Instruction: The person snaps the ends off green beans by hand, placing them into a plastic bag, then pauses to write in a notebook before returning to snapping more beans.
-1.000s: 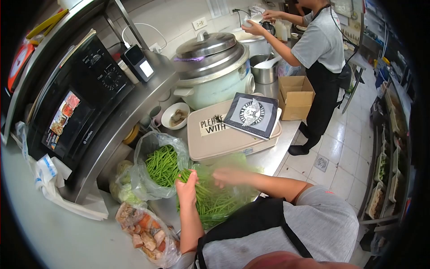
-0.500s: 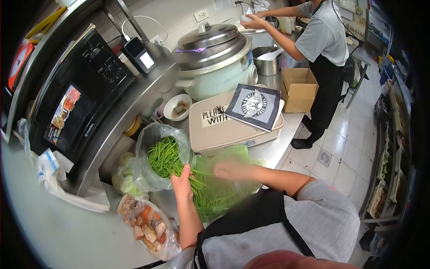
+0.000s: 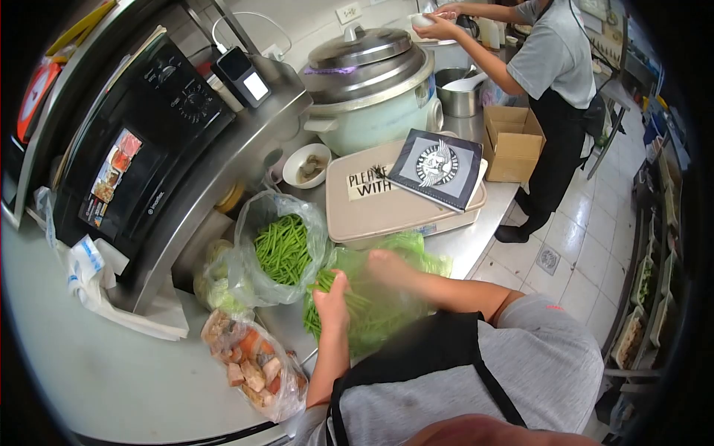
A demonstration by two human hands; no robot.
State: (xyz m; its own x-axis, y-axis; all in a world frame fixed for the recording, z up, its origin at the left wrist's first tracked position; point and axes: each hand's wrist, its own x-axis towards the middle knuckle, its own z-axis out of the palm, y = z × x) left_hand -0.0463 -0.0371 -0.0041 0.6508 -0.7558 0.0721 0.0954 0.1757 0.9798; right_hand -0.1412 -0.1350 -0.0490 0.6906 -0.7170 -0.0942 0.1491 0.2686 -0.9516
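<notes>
My left hand [image 3: 331, 299] is closed around a bunch of green beans [image 3: 312, 316] at the near side of a clear plastic bag. Inside that clear bag [image 3: 245, 256] lies a heap of cut green beans [image 3: 284, 249]. My right hand [image 3: 387, 267] is smeared by motion over a light green plastic bag [image 3: 424, 256]; its fingers cannot be made out. More long green beans [image 3: 361, 320] show through the green bag, which spreads in front of my apron.
Left of the beans are a bag of cut meat-like chunks [image 3: 256, 368] and a bagged cabbage [image 3: 223, 286]. Behind stand a lidded beige box [image 3: 349, 215] with a notebook [image 3: 431, 171], a white bowl [image 3: 305, 167] and a large cooker [image 3: 364, 123]. A co-worker [image 3: 554, 67] stands at back right.
My left hand has drawn away from the clear bag, toward the right, with the beans. My right hand stays blurred over the green bag. The whole view has shifted slightly.
</notes>
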